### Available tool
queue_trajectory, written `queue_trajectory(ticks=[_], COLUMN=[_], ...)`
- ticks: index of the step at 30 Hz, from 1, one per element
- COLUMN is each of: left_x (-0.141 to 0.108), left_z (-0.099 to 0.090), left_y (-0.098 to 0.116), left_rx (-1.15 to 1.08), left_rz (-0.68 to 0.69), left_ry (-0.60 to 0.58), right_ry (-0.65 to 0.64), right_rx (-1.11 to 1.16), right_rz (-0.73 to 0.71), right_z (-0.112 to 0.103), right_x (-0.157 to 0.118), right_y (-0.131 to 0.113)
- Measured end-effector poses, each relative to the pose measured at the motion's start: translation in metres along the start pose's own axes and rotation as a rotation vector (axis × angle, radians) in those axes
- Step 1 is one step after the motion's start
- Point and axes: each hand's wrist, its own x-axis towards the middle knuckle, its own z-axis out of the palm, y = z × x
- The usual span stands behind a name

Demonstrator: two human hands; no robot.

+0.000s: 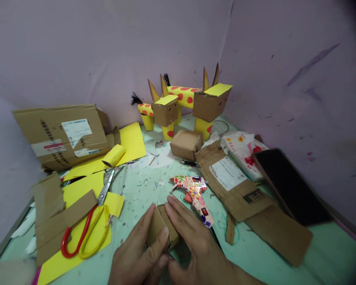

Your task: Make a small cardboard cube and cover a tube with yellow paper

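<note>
A small brown cardboard box [155, 228] is at the front of the table, squeezed between my two hands. My left hand [139, 251] wraps its left side, with the thumb laid across the near face. Along the right side and top edge press the fingers of my right hand [194, 237]. Part of the box's near side is hidden by my hands. Just beyond my right hand lies a flower-patterned hot glue gun [192, 190]. Another closed cardboard box [186, 143] sits farther back, in front of two giraffe-like paper figures with cardboard heads [165, 112] [210, 103].
To the left, red-and-yellow scissors [91, 231] lie on yellow paper [77, 260] and cardboard strips [49, 229]. A large labelled carton [65, 134] leans near the wall. On the right are flattened cardboard [222, 198], a tissue pack [237, 148] and a dark tablet [290, 186].
</note>
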Motion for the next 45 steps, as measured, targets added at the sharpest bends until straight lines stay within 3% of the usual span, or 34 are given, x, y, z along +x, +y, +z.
queue_trajectory(ticks=[35, 45], left_x=[0.0033, 0.0049], left_z=[-0.0007, -0.0036], left_y=[0.0039, 0.0045], left_rx=[-0.006, 0.003], left_rz=[0.006, -0.006], left_ry=[0.029, -0.012], right_ry=[-0.002, 0.009], right_rx=[-0.007, -0.017], right_rz=[0.0, -0.014], right_z=[0.0002, -0.0013], right_x=[-0.0004, 0.0012], right_y=[0.0007, -0.0005])
